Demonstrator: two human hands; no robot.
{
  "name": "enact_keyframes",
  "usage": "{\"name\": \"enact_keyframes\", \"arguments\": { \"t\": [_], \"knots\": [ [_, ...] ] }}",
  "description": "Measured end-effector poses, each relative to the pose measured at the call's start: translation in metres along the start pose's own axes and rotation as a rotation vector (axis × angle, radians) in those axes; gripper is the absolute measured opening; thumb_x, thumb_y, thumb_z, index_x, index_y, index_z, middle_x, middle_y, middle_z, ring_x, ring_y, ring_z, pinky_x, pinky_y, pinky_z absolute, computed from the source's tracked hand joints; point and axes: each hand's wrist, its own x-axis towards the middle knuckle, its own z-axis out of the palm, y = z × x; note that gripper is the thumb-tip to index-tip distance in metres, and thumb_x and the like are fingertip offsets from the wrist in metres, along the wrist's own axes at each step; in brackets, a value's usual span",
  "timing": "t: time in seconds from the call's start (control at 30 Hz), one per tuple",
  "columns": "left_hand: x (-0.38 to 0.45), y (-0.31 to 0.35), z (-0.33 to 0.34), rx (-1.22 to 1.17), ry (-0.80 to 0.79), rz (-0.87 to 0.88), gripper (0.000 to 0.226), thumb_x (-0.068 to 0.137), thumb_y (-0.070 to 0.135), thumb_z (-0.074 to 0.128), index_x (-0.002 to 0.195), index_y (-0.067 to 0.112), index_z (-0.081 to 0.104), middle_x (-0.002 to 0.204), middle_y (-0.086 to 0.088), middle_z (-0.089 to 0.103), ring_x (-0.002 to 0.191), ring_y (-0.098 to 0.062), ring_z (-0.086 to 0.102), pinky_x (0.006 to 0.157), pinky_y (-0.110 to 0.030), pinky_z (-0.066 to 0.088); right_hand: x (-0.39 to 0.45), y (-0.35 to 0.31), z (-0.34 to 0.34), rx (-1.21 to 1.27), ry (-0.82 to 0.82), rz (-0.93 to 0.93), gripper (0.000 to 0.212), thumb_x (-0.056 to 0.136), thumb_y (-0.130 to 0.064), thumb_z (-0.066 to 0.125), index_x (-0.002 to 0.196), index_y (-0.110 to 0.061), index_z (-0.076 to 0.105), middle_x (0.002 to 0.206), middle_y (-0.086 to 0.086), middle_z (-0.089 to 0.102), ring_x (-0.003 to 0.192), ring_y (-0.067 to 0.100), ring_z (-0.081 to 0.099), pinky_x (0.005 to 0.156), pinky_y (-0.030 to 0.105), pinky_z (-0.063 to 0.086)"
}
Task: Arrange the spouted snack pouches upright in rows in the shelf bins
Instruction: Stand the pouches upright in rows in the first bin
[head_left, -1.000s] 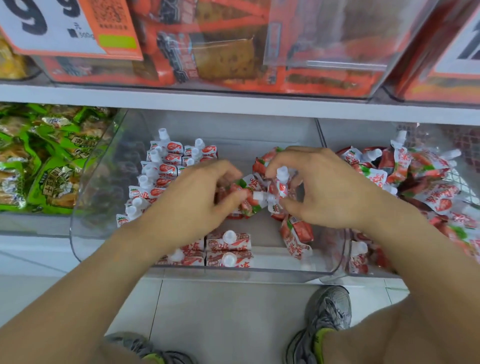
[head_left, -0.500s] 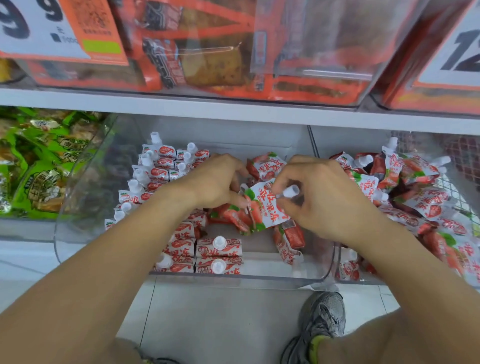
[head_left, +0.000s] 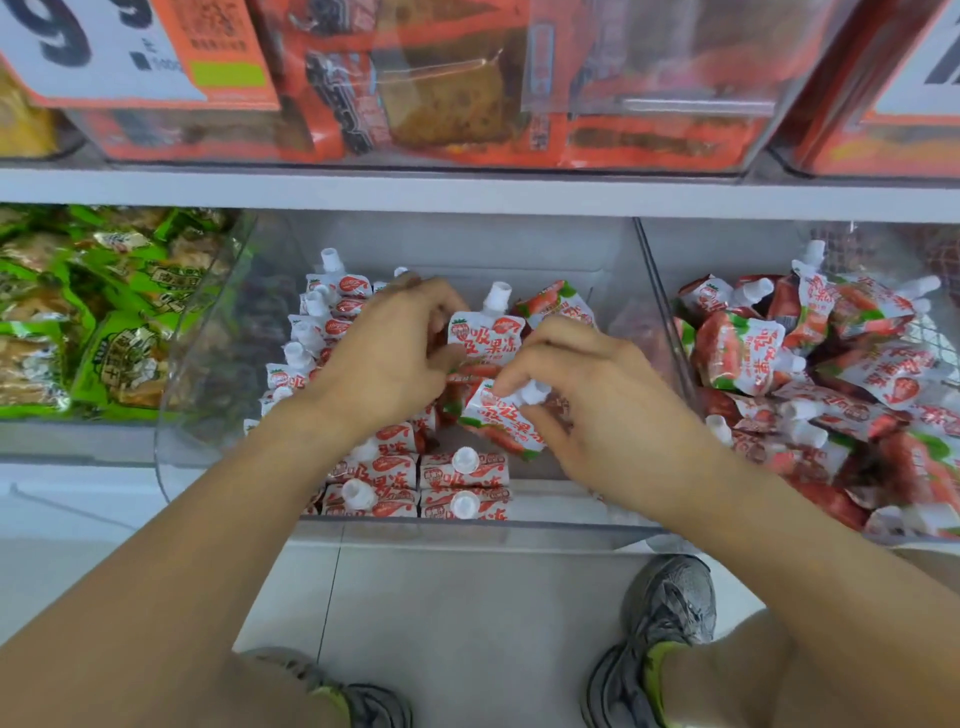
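Observation:
Both of my hands work inside the clear middle shelf bin (head_left: 208, 415). My left hand (head_left: 384, 353) grips the side of an upright red-and-white spouted pouch (head_left: 485, 335) whose white cap points up. My right hand (head_left: 597, 405) pinches a second pouch (head_left: 498, 415) by its spout; it lies tilted just in front of the first. Rows of upright pouches (head_left: 317, 332) fill the bin's left side, and more upright pouches (head_left: 462, 473) stand at its front. The bin's right part shows bare floor.
The bin to the right (head_left: 670, 322) holds a loose heap of the same pouches (head_left: 831, 374). Green snack packs (head_left: 78, 312) fill the bin at the left. Orange packs sit on the shelf above (head_left: 467, 192). My shoes (head_left: 665, 623) stand on the tiled floor below.
The pouch that lay tilted between my hands now stands upright in my left hand. My right hand has taken a second pouch by its spout.

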Motion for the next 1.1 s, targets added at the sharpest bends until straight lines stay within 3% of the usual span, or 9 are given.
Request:
{"name": "enact_keyframes", "arguments": {
  "t": [0.07, 0.17, 0.27, 0.33, 0.53, 0.73, 0.9, 1.03, 1.1],
  "knots": [
    [-0.002, -0.001, 0.0, -0.026, 0.019, 0.035, 0.025, 0.077, 0.015, 0.079, 0.095, 0.023, 0.064, 0.092, 0.001, 0.051, 0.071, -0.005, 0.054, 0.071, -0.022, 0.045, 0.004, -0.005, 0.016, -0.014, -0.141, 0.014, 0.031, 0.078, 0.0, 0.073, 0.102, -0.018, 0.067, 0.102, 0.001, 0.06, 0.086, 0.018, 0.06, 0.075, 0.037, 0.052],
    [-0.005, -0.002, -0.003, -0.061, -0.006, 0.055, 0.022, 0.078, 0.011, 0.078, 0.09, 0.024, 0.065, 0.095, 0.002, 0.056, 0.075, -0.01, 0.061, 0.076, -0.031, 0.053, 0.002, -0.007, 0.034, -0.04, -0.259, 0.171, 0.031, 0.09, -0.012, 0.064, 0.12, -0.017, 0.055, 0.106, 0.007, 0.063, 0.098, 0.028, 0.059, 0.075, 0.031, 0.042],
    [-0.008, -0.001, -0.007, -0.075, -0.032, 0.072, 0.018, 0.081, 0.007, 0.072, 0.089, 0.021, 0.063, 0.089, 0.005, 0.067, 0.08, -0.011, 0.066, 0.077, -0.037, 0.054, 0.0, -0.003, 0.041, -0.057, -0.259, 0.315, 0.03, 0.096, -0.018, 0.055, 0.124, -0.018, 0.045, 0.098, 0.013, 0.066, 0.092, 0.034, 0.06, 0.073, 0.041, 0.047],
    [-0.009, -0.002, -0.01, -0.063, -0.016, 0.069, 0.017, 0.081, 0.006, 0.071, 0.089, 0.019, 0.063, 0.084, 0.006, 0.071, 0.077, -0.009, 0.067, 0.075, -0.034, 0.054, 0.003, -0.003, 0.042, 0.015, -0.262, 0.333, 0.024, 0.098, -0.019, 0.053, 0.121, -0.021, 0.048, 0.095, 0.009, 0.067, 0.086, 0.03, 0.06, 0.072, 0.043, 0.049],
    [-0.008, -0.003, -0.014, -0.091, 0.023, 0.049, 0.017, 0.078, 0.009, 0.075, 0.084, 0.019, 0.063, 0.077, 0.005, 0.072, 0.07, -0.007, 0.066, 0.069, -0.026, 0.051, 0.01, -0.002, 0.033, 0.179, -0.413, 0.342, 0.017, 0.097, -0.017, 0.057, 0.102, -0.033, 0.058, 0.098, -0.007, 0.07, 0.089, 0.013, 0.061, 0.081, 0.032, 0.049],
    [-0.009, -0.001, -0.011, -0.12, -0.003, 0.05, 0.016, 0.078, 0.012, 0.075, 0.082, 0.02, 0.061, 0.076, 0.005, 0.071, 0.071, -0.006, 0.066, 0.065, -0.022, 0.05, 0.006, 0.002, 0.025, -0.058, -0.458, 0.244, 0.049, 0.075, 0.008, 0.052, 0.102, -0.033, 0.048, 0.089, 0.002, 0.059, 0.081, 0.024, 0.053, 0.065, 0.036, 0.047],
    [-0.008, -0.003, -0.009, -0.168, -0.061, 0.051, 0.016, 0.077, 0.011, 0.075, 0.083, 0.019, 0.063, 0.077, 0.005, 0.072, 0.072, -0.006, 0.068, 0.068, -0.034, 0.056, 0.01, -0.004, 0.043, 0.138, -0.372, 0.224, 0.05, 0.073, 0.011, 0.05, 0.101, -0.03, 0.057, 0.099, 0.0, 0.066, 0.091, 0.024, 0.062, 0.079, 0.041, 0.053],
    [-0.007, -0.001, -0.007, -0.202, -0.109, 0.04, 0.018, 0.077, 0.01, 0.076, 0.082, 0.02, 0.063, 0.076, 0.007, 0.072, 0.071, -0.003, 0.068, 0.067, -0.029, 0.057, 0.006, -0.008, 0.046, 0.342, -0.387, 0.284, 0.045, 0.091, 0.003, 0.048, 0.125, -0.026, 0.058, 0.125, -0.005, 0.063, 0.115, 0.012, 0.06, 0.098, 0.034, 0.05],
    [-0.007, 0.001, -0.007, -0.186, -0.132, 0.04, 0.019, 0.077, 0.009, 0.077, 0.08, 0.022, 0.062, 0.074, 0.008, 0.071, 0.067, -0.001, 0.066, 0.063, -0.022, 0.054, 0.001, -0.01, 0.039, 0.372, -0.462, 0.295, 0.046, 0.097, -0.005, 0.046, 0.137, -0.027, 0.049, 0.126, -0.004, 0.06, 0.113, 0.011, 0.057, 0.099, 0.033, 0.048]
  ]
}}
